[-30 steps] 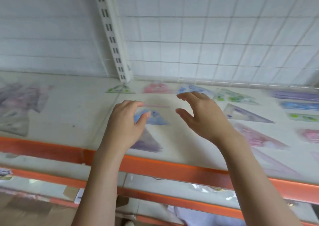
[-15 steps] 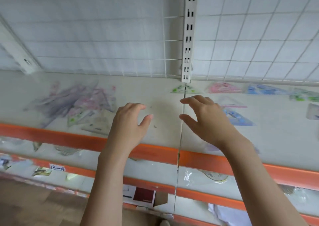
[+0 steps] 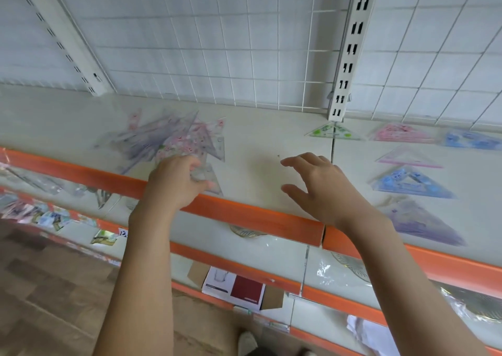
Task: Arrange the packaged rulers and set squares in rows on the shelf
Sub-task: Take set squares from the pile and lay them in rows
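**Hands over the shelf, loose heap at left**

Left hand first: we see it at the near edge of the heap of packaged set squares, fingers curled down onto the clear film, thumb out to the right. Whether it grips a packet or only rests on one, we cannot tell; motion blur hides the fingertips.

We note the heap itself as a tangle of glossy transparent triangles and long strips, printed pink and violet, overlapping at all angles on the pale, smooth shelf. An orange plastic strip runs along the shelf's front edge.

Our right hand hangs above bare shelf, fingers spread and slightly bent, thumb apart, holding nothing.

Further right, past a slotted white metal upright and a white wire grid back panel, single triangles lie flat and apart: a green set square, a pink set square, a blue set square, a violet set square.
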The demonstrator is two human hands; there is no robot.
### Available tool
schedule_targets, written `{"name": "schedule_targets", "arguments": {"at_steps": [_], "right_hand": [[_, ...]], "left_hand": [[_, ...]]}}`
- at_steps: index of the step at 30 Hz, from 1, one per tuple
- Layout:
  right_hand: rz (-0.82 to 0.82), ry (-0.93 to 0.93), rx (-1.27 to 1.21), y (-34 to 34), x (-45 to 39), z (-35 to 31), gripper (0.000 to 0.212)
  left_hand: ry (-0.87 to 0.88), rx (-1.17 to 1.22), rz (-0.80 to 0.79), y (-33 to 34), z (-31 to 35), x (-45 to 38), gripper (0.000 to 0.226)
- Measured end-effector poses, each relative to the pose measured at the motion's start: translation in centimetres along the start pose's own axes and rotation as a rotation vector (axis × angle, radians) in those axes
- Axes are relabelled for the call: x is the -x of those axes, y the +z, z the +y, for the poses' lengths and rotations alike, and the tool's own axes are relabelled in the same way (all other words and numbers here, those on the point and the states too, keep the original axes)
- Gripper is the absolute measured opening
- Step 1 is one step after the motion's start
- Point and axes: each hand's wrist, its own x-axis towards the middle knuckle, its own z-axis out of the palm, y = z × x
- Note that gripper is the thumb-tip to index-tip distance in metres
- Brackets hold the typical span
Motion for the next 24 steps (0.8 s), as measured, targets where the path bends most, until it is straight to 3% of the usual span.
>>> {"name": "schedule_targets", "arguments": {"at_steps": [7,13,24], "right_hand": [[0.03,0.044,-0.029,1.6,-3.3,-2.5,0.047],[0.106,0.096,-0.06,2.9,-6.5,-5.0,0.046],[0.148,0.154,-0.071,4.4,-8.1,-6.6,0.045]], "left_hand": [[0.045,-0.187,-0.215,-1.2,-2.0,-3.7,0.084],[0.209,-0.212,-0.351,-1.8,-2.9,-5.8,0.075],[0.262,0.178,-0.509,-1.1,-5.5,-7.5,0.059]]}}
